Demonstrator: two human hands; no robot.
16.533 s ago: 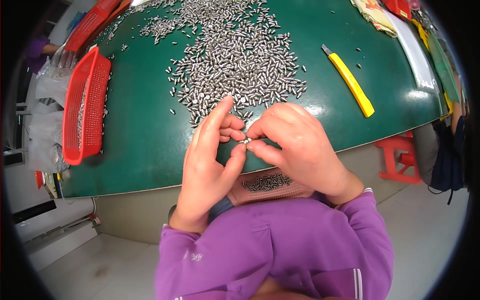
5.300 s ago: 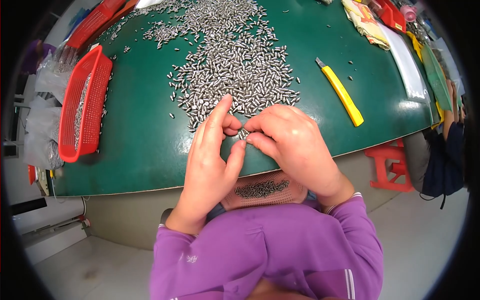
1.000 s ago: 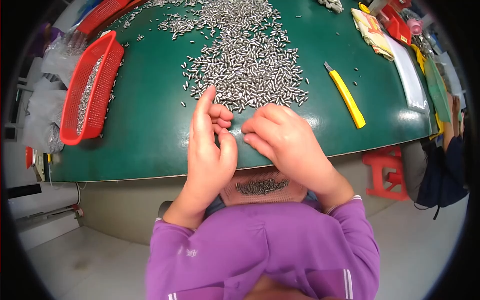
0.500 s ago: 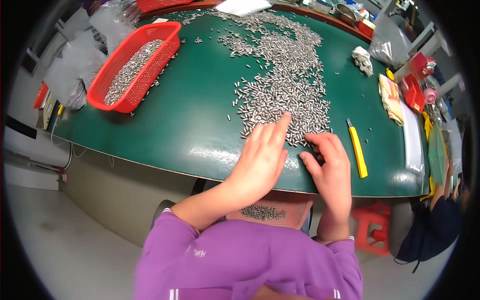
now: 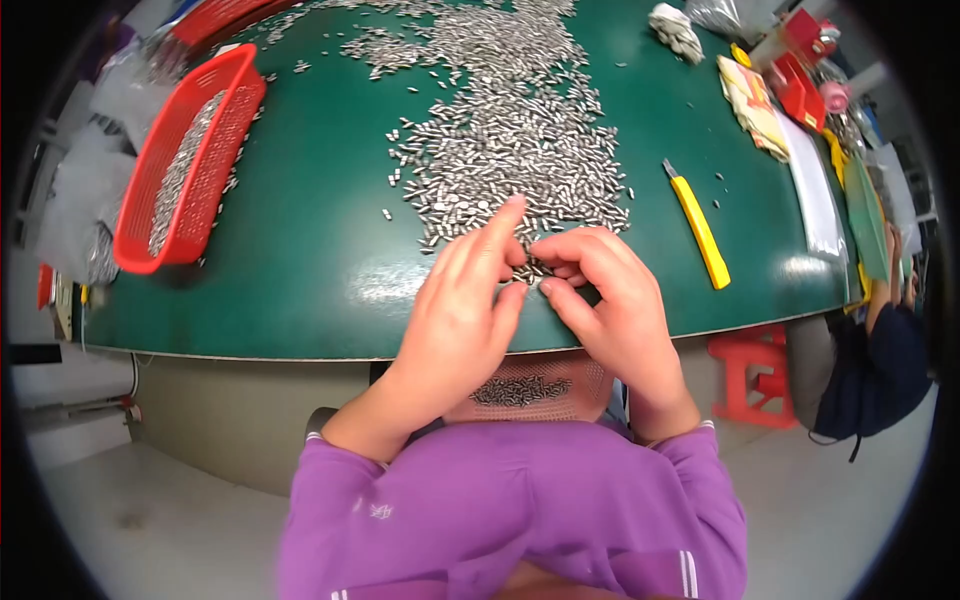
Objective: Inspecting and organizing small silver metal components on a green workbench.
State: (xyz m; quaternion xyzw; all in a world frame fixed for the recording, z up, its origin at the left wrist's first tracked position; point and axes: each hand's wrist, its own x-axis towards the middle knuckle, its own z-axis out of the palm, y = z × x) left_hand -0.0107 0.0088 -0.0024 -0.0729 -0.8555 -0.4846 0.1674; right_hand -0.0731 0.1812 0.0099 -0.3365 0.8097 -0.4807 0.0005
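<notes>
A broad heap of small silvery metal pins (image 5: 510, 150) covers the middle of the green table (image 5: 310, 200). My left hand (image 5: 455, 300) lies at the heap's near edge, index finger stretched over the pins and thumb apart. Opposite it, my right hand (image 5: 615, 295) has bent fingers, with a gap between thumb and index finger. A few pins lie between the two hands' fingertips, and both hands touch or nearly touch them. Below the table edge, a pink perforated basket (image 5: 590, 385) in front of me contains more pins.
A red perforated basket (image 5: 135, 235) partly filled with pins stands at left. To the right lie a yellow-handled cutter (image 5: 700, 235), a crumpled white glove (image 5: 676, 32) and folded cloth (image 5: 750, 105). A red stool (image 5: 735, 375) and another person's dark clothing (image 5: 875, 375) appear beyond.
My hands have come closer together at the heap's near edge, with a small cluster of pins now between them. The whole view has shifted, so the table items appear further left and higher.
</notes>
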